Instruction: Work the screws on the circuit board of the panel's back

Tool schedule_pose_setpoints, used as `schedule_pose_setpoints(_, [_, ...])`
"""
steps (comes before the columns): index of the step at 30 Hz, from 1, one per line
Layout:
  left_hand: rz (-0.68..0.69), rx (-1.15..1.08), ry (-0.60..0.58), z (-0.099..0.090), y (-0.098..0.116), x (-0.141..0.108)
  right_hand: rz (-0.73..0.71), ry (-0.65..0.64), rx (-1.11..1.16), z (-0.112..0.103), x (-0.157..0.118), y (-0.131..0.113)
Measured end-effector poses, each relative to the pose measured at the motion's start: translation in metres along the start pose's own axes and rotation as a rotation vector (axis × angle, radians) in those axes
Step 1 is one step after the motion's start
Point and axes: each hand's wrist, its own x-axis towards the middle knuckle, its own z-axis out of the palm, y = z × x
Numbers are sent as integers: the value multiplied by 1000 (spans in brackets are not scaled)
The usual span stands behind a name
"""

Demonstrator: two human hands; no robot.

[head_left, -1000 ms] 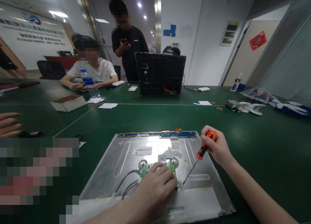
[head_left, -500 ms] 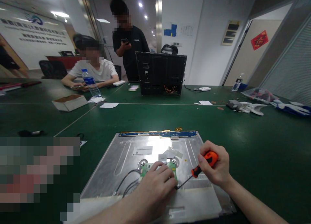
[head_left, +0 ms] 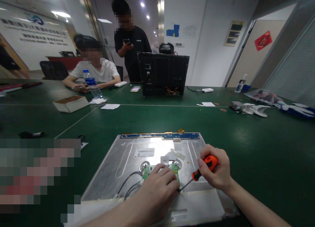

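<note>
A metal-backed display panel [head_left: 105, 177] lies flat on the green table in front of me. My right hand [head_left: 219, 169] is closed around the orange-and-black handle of a screwdriver [head_left: 196, 175], whose thin shaft slants down to the left. Its tip meets the lower right corner of a small green circuit board [head_left: 147, 170] on the panel. Over that board, my left hand [head_left: 159, 187] curls its fingers, the forefinger right beside the tip. The left fingertips and thumb are mostly hidden. Dark cables [head_left: 126, 182] run from the board's left side.
A black monitor housing [head_left: 163, 74] stands at the back. Further left are a water bottle [head_left: 92, 84] and an open box [head_left: 71, 104]. White parts [head_left: 248, 108] and a plastic bag [head_left: 263, 95] lie at right. Two people are across the table, one seated, one standing.
My right hand and the screwdriver handle have shifted slightly left and down, with the tip at about the same corner. My left hand has stayed in place.
</note>
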Motion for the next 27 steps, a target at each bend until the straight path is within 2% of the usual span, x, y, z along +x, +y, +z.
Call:
schedule_pose_setpoints(11, [4, -30, -5, -1, -1, 0, -26, 21, -39, -1, 1, -1])
schedule_pose_setpoints(27, [37, 88, 42, 11, -3, 0, -214, 29, -93, -1, 3, -7])
